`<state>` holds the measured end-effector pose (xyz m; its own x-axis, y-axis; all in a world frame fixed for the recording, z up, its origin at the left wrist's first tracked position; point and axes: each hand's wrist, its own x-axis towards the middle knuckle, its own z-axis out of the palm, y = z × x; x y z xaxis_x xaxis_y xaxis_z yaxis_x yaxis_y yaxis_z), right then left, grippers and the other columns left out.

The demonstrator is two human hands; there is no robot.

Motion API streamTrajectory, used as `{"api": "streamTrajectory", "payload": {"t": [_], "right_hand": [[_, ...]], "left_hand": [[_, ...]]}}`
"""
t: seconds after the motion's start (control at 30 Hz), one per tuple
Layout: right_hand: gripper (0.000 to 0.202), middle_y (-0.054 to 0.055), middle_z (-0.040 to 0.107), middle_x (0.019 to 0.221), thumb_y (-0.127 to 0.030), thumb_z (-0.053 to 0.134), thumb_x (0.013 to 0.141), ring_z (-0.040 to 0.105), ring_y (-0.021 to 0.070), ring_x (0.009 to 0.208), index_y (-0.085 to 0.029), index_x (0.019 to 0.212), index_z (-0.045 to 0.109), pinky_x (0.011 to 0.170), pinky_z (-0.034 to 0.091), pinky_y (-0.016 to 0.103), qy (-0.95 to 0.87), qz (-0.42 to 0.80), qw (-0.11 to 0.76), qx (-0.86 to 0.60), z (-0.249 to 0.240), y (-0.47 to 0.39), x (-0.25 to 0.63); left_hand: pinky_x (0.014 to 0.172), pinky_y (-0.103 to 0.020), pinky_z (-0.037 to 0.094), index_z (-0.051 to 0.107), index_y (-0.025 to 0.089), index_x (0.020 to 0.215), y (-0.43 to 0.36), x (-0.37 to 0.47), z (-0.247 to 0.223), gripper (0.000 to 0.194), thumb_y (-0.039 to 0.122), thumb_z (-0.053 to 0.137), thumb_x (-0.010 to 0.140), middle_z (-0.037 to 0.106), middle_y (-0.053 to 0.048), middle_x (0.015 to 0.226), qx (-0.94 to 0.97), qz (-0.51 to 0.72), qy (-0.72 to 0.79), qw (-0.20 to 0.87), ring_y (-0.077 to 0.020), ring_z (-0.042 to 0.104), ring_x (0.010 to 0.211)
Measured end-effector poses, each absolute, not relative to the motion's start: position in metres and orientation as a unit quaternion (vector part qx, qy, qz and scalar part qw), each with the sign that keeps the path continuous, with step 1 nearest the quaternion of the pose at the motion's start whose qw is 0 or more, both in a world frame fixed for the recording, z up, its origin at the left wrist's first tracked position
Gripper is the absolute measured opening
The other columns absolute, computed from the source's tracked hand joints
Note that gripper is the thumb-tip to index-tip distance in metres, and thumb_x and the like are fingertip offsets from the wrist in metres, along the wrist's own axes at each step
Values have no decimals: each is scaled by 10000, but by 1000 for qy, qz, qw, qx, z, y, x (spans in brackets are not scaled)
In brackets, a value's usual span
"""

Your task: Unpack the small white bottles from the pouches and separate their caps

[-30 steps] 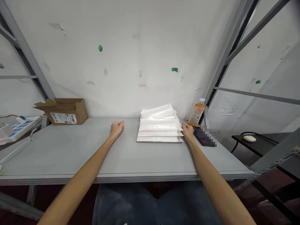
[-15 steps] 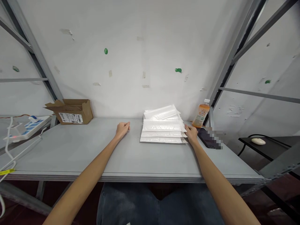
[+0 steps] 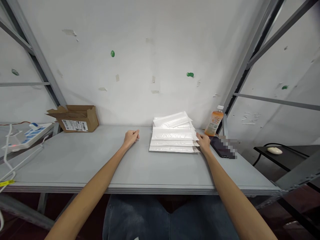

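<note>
Several white padded envelopes (image 3: 172,135) lie fanned in an overlapping pile on the grey table (image 3: 82,163), right of the middle. My left hand (image 3: 131,138) rests on the table to the left of the pile, fingers curled into a loose fist with nothing visible in it. At the pile's right edge is my right hand (image 3: 204,141), its fingers closed and touching the envelope edges; whether they pinch an envelope is too small to tell.
An open cardboard box (image 3: 75,119) stands at the back left, near a power strip (image 3: 30,135) with white cables. An orange drink bottle (image 3: 214,120) and a dark phone (image 3: 221,146) are beyond my right hand. A white mouse (image 3: 275,150) sits on a black shelf (image 3: 295,156).
</note>
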<state>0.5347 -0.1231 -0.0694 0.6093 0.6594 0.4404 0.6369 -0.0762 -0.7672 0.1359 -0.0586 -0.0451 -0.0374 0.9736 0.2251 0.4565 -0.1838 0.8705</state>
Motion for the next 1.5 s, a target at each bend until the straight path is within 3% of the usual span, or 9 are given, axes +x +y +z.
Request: {"api": "streamTrajectory", "payload": {"t": [0.63, 1.17, 1.5], "right_hand": [[425, 4, 357, 454, -440, 485, 801, 395, 162, 558, -207, 451, 416, 566, 269, 290, -444, 18, 506, -739, -70, -125, 534], [424, 42, 479, 487, -469, 458, 802, 444, 183, 578, -208, 467, 449, 555, 280, 286, -451, 15, 486, -749, -69, -124, 533], [416, 22, 425, 472, -450, 477, 803, 423, 180, 574, -207, 466, 462, 580, 277, 296, -441, 25, 485, -755, -65, -128, 531]], "left_hand": [[527, -250, 404, 582, 166, 512, -54, 135, -50, 461, 479, 491, 837, 514, 19, 441, 635, 438, 561, 300, -89, 461, 370], [540, -255, 406, 602, 175, 521, -47, 135, -54, 478, 507, 466, 837, 561, -3, 470, 652, 414, 566, 287, -105, 486, 396], [545, -257, 408, 607, 177, 527, -49, 135, -53, 485, 531, 468, 827, 571, -5, 475, 657, 410, 564, 286, -109, 490, 398]]}}
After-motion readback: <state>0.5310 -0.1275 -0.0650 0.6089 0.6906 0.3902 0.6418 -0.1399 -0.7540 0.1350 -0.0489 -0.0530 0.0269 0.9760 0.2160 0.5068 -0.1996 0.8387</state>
